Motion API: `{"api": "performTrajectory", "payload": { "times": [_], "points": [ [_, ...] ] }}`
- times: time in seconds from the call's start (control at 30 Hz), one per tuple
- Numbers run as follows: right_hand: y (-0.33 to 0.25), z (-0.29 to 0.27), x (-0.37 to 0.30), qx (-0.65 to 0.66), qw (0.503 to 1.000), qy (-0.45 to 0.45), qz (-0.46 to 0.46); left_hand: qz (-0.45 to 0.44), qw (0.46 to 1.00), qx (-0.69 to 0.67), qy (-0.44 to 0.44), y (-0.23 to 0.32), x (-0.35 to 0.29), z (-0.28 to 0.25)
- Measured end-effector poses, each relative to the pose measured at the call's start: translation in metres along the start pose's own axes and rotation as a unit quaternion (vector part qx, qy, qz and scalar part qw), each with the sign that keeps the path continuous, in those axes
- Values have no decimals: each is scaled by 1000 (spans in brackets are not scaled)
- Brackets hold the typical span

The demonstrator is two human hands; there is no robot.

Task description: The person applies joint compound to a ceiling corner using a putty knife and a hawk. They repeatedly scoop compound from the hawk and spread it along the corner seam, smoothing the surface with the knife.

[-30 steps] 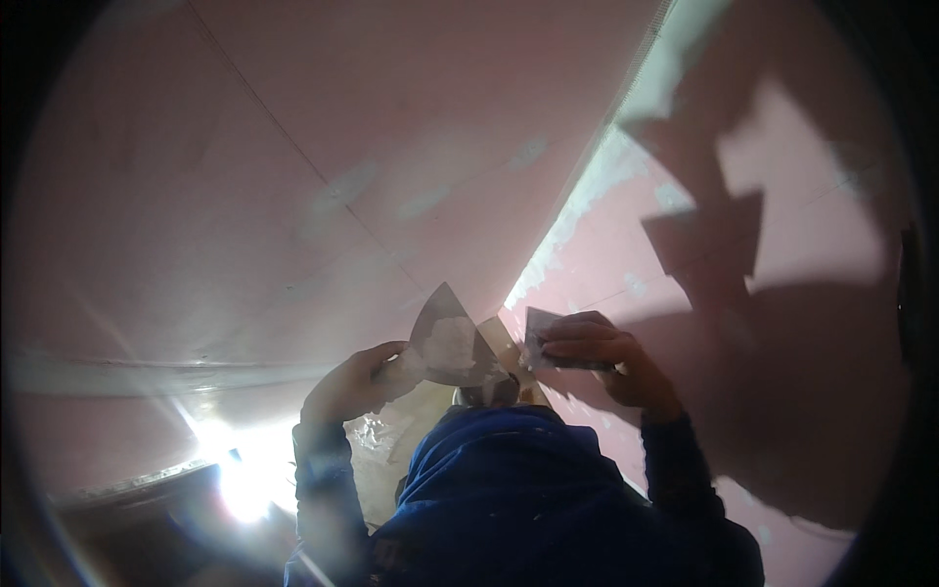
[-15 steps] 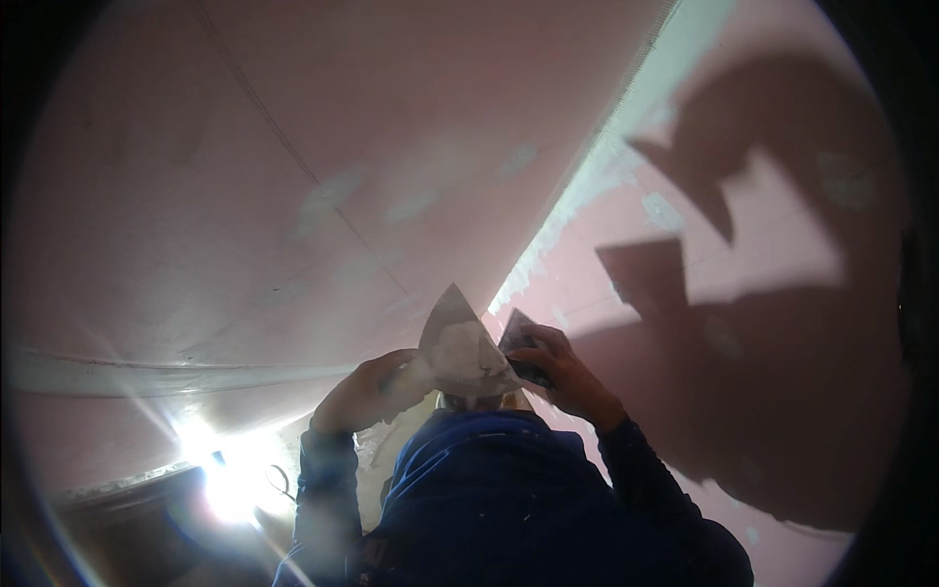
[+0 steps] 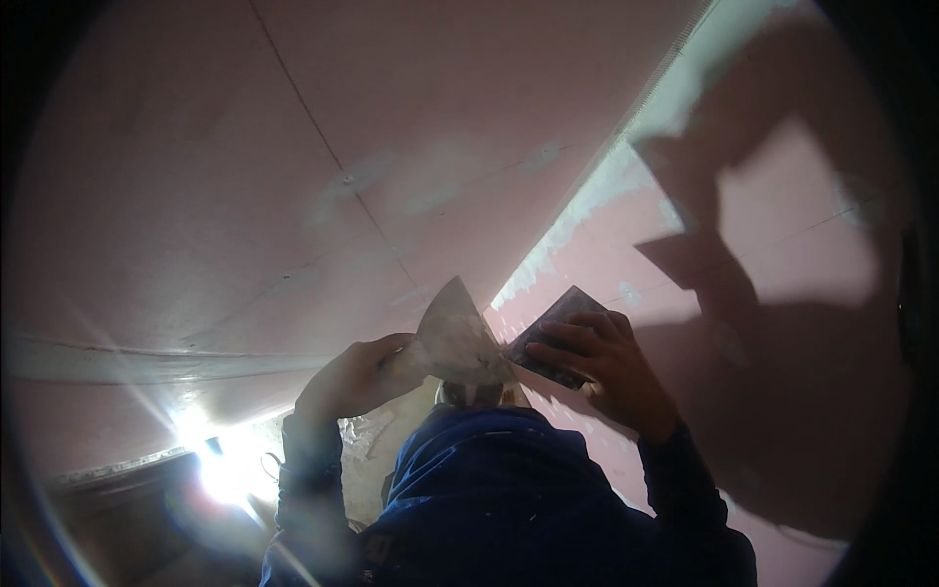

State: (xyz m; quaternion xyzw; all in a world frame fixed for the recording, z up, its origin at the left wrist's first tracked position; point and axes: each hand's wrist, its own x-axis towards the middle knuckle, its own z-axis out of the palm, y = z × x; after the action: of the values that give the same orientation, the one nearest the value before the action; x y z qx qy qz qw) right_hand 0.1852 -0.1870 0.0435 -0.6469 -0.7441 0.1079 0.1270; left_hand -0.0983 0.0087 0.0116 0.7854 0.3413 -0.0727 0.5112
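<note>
My left hand (image 3: 354, 380) is closed around the edge of a wide putty knife (image 3: 456, 333). The grey blade points upward as a triangle, its face thinly smeared with pale compound. Just to the right, my right hand (image 3: 618, 370) grips a second, darker putty knife (image 3: 567, 311). My fingers lie across its flat blade, and a lower corner comes close to the left blade; I cannot tell whether they touch. Both handles are hidden.
Pink boards form the sloping surface (image 3: 196, 176) on the left and the wall (image 3: 626, 254) on the right. Pale filler (image 3: 577, 225) runs along their joint, where mesh tape (image 3: 675, 51) shows. A bright lamp (image 3: 233, 474) shines at lower left, throwing my shadow on the wall.
My right hand has moved right, drawing its putty knife out from behind the left one, and more of its blade shows. The thick pale patch on the left blade now looks thinner.
</note>
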Motion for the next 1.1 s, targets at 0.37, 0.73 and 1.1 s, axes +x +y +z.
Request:
{"api": "performTrajectory", "payload": {
  "times": [0.37, 0.73, 1.1],
  "points": [
    [1, 8, 2, -70, 996, -7, -47, -71, 994, -38, -70, 29, 9, -15],
    [51, 38, -58, 582, 763, 31, 279, 23, 991, 115, -58, 65, 1, -73],
    [88, 25, -63, 722, 591, 251, 259, 210, 944, 200, -156, 92, 50, -116]
  ]
}}
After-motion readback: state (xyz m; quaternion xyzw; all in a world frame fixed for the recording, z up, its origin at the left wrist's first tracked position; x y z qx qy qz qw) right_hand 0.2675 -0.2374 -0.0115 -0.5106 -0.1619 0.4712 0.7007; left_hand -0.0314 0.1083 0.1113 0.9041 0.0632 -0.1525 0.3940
